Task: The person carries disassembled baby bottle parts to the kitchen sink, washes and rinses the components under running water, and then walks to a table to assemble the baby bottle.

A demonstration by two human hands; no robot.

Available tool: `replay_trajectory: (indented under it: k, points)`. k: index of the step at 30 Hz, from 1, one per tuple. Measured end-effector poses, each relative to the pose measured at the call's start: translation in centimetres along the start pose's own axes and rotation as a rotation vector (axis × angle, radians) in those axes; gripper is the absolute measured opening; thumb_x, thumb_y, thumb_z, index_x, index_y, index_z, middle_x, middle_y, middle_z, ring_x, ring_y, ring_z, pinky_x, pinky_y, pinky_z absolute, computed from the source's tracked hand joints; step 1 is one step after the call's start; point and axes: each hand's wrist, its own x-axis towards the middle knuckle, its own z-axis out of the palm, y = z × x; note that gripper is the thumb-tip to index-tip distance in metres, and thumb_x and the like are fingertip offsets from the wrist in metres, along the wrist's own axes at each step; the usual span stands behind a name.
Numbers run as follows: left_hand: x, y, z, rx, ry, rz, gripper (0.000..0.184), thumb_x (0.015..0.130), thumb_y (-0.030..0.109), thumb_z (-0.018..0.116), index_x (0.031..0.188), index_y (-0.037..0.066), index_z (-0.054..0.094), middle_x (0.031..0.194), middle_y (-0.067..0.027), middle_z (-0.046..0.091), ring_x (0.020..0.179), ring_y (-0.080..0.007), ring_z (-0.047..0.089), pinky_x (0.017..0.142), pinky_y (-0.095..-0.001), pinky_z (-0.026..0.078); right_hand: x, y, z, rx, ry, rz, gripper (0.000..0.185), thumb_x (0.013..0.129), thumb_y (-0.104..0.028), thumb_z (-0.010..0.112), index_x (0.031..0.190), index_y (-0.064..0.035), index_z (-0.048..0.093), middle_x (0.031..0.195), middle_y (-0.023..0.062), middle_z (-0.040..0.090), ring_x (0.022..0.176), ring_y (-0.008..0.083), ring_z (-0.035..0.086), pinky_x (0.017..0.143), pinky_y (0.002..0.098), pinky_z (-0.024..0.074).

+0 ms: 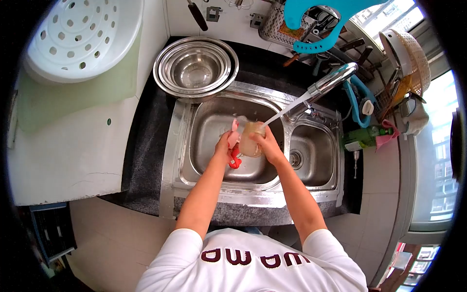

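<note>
Kitchen counter: black, with a double stainless-steel sink set into it.
Right hand: fingers curled around a translucent jar, gripping its right side.
Left hand: closed on a pink-and-red item, whose exact kind cannot be told; its red end hangs below the fingers.
Jar and item: side by side over the larger basin; whether they touch cannot be told.
Water stream: runs slantwise from the chrome faucet to the jar's top, beside the right hand; whether it enters the jar is unclear.
Smaller basin: right of the larger one, its drain visible.
Metal bowls: nested, behind the larger basin at its left corner.
Green bottle: lying right of the smaller basin, a pink cloth at its far end.
White perforated basket: upper left, above a pale green surface.
</note>
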Motion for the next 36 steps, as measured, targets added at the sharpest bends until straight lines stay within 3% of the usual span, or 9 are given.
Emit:
replay_trajectory:
  k: [4,12,15,17,20,27,29,32,36]
  points:
    - [0.4,-0.6,1.4,0.008,0.030,0.045,0.026,0.085,0.036,0.050,0.092,0.012,0.061,0.084,-0.0039,0.064,0.075,-0.0186,0.061,0.065,-0.0329,0.051,-1.0,-1.0,-0.4,0.244,-0.232,0.436,0.047,0.086,-0.037,0.054,0.120,-0.0046,0.048,0.111,0.0094,0.056,0.101,0.0196,0.055,0.088,0.0329,0.0452]
    - [-0.8,-1.2,3.8,0.070,-0.205,0.037,0.029,0.089,0.030,0.046,0.099,0.005,0.059,0.095,-0.0115,0.062,0.081,-0.0250,0.063,0.073,-0.0393,0.052,-0.7,-0.8,-1.6,0.586,-0.297,0.578,0.062,0.084,-0.054,0.045,0.120,-0.0036,0.050,0.110,0.0122,0.058,0.097,0.0264,0.059,0.082,0.0428,0.0485]
    - [0.0,-1.2,3.4,-0.010,-0.285,0.017,0.028,0.084,0.031,0.044,0.093,0.010,0.060,0.089,-0.0060,0.063,0.083,-0.0208,0.062,0.070,-0.0370,0.052,-2.0,-2.2,-1.3,0.538,-0.218,0.519,0.061,0.085,-0.050,0.048,0.124,-0.0040,0.046,0.113,0.0129,0.056,0.097,0.0245,0.058,0.079,0.0394,0.0496]
    - [0.4,-0.9,3.4,-0.100,-0.105,-0.046,0.030,0.084,0.032,0.042,0.093,0.010,0.060,0.088,-0.0061,0.063,0.083,-0.0212,0.062,0.071,-0.0386,0.052,-2.6,-2.7,-0.5,0.274,-0.143,0.259,0.059,0.083,-0.039,0.057,0.128,-0.0047,0.040,0.114,0.0104,0.055,0.098,0.0198,0.056,0.077,0.0333,0.0486]
    - [0.3,-0.3,2.2,-0.028,-0.210,-0.049,0.029,0.084,0.030,0.041,0.094,0.010,0.060,0.089,-0.0056,0.064,0.083,-0.0218,0.062,0.073,-0.0402,0.051,-2.4,-2.7,-0.9,-0.019,-0.084,-0.081,0.063,0.080,-0.027,0.065,0.130,-0.0049,0.036,0.115,0.0068,0.052,0.103,0.0165,0.053,0.084,0.0312,0.0455]
    - [-1.9,0.3,2.9,0.002,-0.066,-0.055,0.029,0.084,0.029,0.042,0.096,0.012,0.061,0.088,-0.0041,0.064,0.083,-0.0220,0.062,0.071,-0.0398,0.051,-1.4,-2.1,-0.5,-0.043,-0.005,-0.313,0.063,0.066,-0.007,0.073,0.122,-0.0039,0.043,0.115,0.0074,0.052,0.110,0.0181,0.048,0.097,0.0308,0.0366]
    - [-1.7,0.3,2.4,0.078,-0.124,-0.034,0.032,0.085,0.033,0.041,0.104,0.015,0.059,0.097,-0.0038,0.061,0.089,-0.0264,0.057,0.062,-0.0580,0.043,-1.2,-1.1,-0.8,-0.253,-0.008,-0.332,0.062,0.068,-0.004,0.072,0.122,-0.0042,0.043,0.115,0.0072,0.052,0.109,0.0178,0.049,0.096,0.0314,0.0380]
    - [-0.6,0.3,1.8,0.132,-0.186,-0.061,0.030,0.085,0.030,0.041,0.102,0.014,0.060,0.096,-0.0045,0.060,0.088,-0.0241,0.056,0.062,-0.0570,0.043,-1.6,-2.8,-0.4,0.203,0.063,-0.184,0.062,0.068,-0.001,0.071,0.123,-0.0046,0.043,0.115,0.0069,0.052,0.110,0.0181,0.049,0.096,0.0326,0.0380]
    - [-1.3,0.0,2.2,0.077,-0.271,0.063,0.027,0.085,0.024,0.040,0.096,0.008,0.060,0.086,-0.0087,0.063,0.076,-0.0226,0.062,0.066,-0.0409,0.054,-0.9,-1.5,-0.5,-0.065,-0.046,-0.361,0.064,0.067,0.000,0.070,0.124,-0.0058,0.042,0.115,0.0066,0.052,0.107,0.0186,0.052,0.093,0.0316,0.0414]
